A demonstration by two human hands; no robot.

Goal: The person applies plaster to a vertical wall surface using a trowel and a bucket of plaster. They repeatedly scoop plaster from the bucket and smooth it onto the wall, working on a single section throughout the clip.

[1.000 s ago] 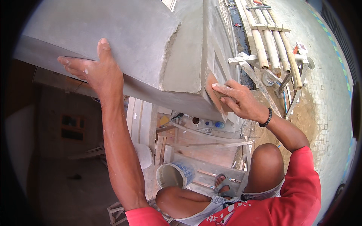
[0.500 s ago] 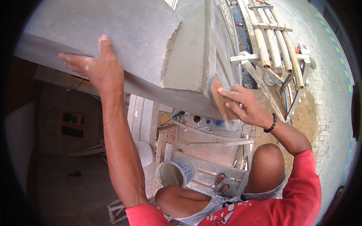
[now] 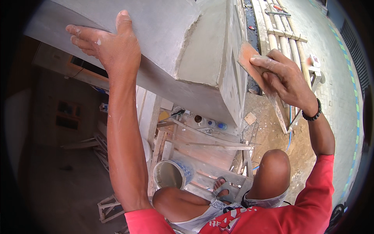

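A grey plastered concrete ledge spans the top, with a rough-edged band of smoother plaster near its right corner. My left hand lies on the ledge's lower edge, thumb raised on the top face, fingers extended along the side. My right hand grips a flat, pale-orange, plaster-smeared board, held just right of the corner and apart from it. Its fingertips press on the board's face.
A bucket with grey contents stands on wooden scaffold planks beside my bent knees. Several bamboo poles on a trestle stand at upper right, beside a drainage channel and paving. A dim room lies below left.
My right hand has lifted the board off the corner face, up and to the right. My left hand appears higher and farther right in the picture, as the view has shifted.
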